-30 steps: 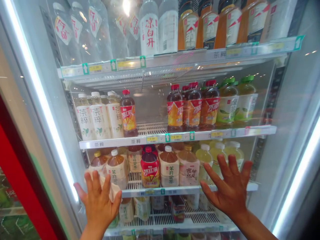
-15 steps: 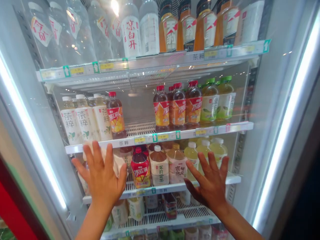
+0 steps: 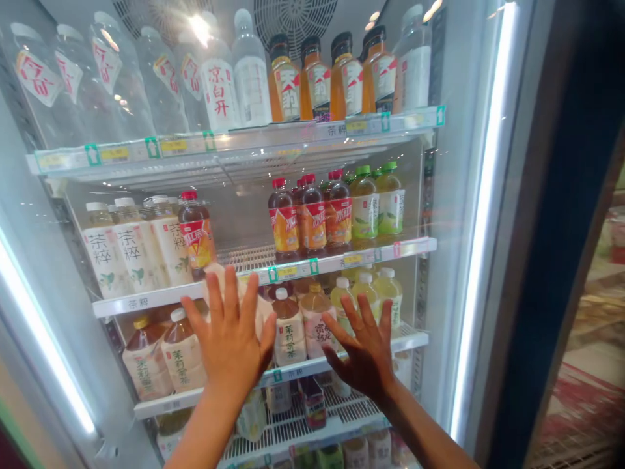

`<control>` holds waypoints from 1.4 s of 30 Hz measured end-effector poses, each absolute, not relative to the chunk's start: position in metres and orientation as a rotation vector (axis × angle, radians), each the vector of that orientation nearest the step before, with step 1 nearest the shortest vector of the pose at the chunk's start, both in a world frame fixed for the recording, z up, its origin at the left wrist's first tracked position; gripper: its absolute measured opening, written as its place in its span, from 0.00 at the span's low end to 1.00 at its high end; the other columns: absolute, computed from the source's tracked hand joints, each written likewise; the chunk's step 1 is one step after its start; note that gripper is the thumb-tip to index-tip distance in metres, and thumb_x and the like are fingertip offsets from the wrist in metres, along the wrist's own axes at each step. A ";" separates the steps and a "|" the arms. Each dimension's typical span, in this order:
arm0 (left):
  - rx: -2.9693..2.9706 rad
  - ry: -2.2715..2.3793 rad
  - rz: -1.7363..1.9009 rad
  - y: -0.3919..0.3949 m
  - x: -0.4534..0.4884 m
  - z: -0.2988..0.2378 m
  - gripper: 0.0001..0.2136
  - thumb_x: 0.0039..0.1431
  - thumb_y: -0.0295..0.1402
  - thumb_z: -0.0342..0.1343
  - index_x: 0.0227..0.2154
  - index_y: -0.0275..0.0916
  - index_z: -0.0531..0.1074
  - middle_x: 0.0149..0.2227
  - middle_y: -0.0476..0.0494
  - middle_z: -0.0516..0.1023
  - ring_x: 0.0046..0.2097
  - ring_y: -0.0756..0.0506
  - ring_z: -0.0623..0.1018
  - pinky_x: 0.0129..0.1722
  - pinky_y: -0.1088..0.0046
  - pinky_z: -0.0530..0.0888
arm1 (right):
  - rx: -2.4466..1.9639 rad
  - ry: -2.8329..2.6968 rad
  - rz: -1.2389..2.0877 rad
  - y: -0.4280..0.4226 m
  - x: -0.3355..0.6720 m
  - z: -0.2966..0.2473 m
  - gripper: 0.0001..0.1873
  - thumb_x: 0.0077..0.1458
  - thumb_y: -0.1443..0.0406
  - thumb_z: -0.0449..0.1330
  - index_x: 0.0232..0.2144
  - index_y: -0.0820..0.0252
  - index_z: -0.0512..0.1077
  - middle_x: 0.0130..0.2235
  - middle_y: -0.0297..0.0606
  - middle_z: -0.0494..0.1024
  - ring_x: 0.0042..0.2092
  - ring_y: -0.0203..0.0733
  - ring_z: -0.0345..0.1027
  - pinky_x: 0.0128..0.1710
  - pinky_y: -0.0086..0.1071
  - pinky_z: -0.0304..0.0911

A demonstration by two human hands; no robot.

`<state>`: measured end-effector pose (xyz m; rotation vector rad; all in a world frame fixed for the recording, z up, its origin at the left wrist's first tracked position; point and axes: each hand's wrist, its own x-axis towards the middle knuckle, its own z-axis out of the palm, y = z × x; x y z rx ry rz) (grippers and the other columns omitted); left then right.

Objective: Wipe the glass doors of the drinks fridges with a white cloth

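Observation:
My left hand (image 3: 232, 342) lies flat on the glass door (image 3: 442, 215) of a drinks fridge, fingers spread. A white cloth (image 3: 215, 272) is pinned under its palm and shows above the fingers. My right hand (image 3: 364, 352) rests flat on the same glass a little to the right, fingers apart, with nothing in it. Behind the hands stand tea bottles (image 3: 289, 329) on the third shelf (image 3: 410, 339). Above them, a shelf rail (image 3: 342, 260) carries red-capped bottles (image 3: 312, 218) and green-capped bottles (image 3: 375, 205).
White-label bottles (image 3: 129, 251) fill the left of the second shelf. Clear water bottles (image 3: 217, 85) and orange drinks (image 3: 315, 81) stand on the top shelf. A lit strip (image 3: 481, 215) runs down the door's right edge, beside a dark frame (image 3: 551, 247).
My left hand has slid up and to the right over the glass with the cloth. My right hand has drawn closer to it. The view has swung to the right.

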<state>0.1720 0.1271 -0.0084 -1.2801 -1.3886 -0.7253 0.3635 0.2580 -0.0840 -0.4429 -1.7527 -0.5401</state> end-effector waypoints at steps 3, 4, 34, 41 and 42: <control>-1.434 -1.335 -0.657 0.132 0.183 -0.027 0.35 0.65 0.44 0.54 0.71 0.50 0.46 0.74 0.48 0.46 0.75 0.42 0.42 0.73 0.45 0.33 | -0.463 -1.764 -0.529 0.255 0.365 -0.082 0.26 0.61 0.59 0.61 0.62 0.46 0.67 0.72 0.40 0.55 0.74 0.59 0.42 0.71 0.68 0.31; -1.437 -1.328 -0.647 0.135 0.187 -0.025 0.35 0.65 0.44 0.54 0.71 0.50 0.47 0.74 0.48 0.47 0.75 0.43 0.42 0.73 0.45 0.32 | -0.464 -1.768 -0.529 0.256 0.367 -0.079 0.27 0.61 0.60 0.61 0.62 0.46 0.67 0.73 0.39 0.54 0.74 0.59 0.42 0.71 0.67 0.32; -1.331 -1.295 -0.670 0.159 0.208 0.036 0.37 0.65 0.43 0.53 0.72 0.46 0.43 0.74 0.43 0.43 0.75 0.39 0.39 0.71 0.45 0.28 | -0.495 -1.656 -0.571 0.295 0.405 -0.018 0.41 0.64 0.59 0.58 0.72 0.38 0.45 0.75 0.31 0.39 0.74 0.61 0.38 0.71 0.67 0.32; -1.428 -1.313 -0.634 0.125 0.175 -0.021 0.32 0.67 0.44 0.51 0.70 0.51 0.49 0.74 0.50 0.46 0.75 0.43 0.43 0.72 0.45 0.32 | -0.457 -1.648 -0.570 0.297 0.406 -0.018 0.38 0.65 0.58 0.58 0.72 0.40 0.47 0.75 0.32 0.40 0.74 0.60 0.38 0.72 0.66 0.31; -1.397 -1.312 -0.630 0.121 0.167 -0.012 0.32 0.67 0.44 0.51 0.71 0.50 0.48 0.74 0.50 0.43 0.75 0.42 0.42 0.72 0.45 0.30 | -0.456 -1.644 -0.569 0.297 0.406 -0.018 0.38 0.65 0.58 0.58 0.72 0.40 0.47 0.75 0.31 0.40 0.74 0.60 0.39 0.72 0.66 0.32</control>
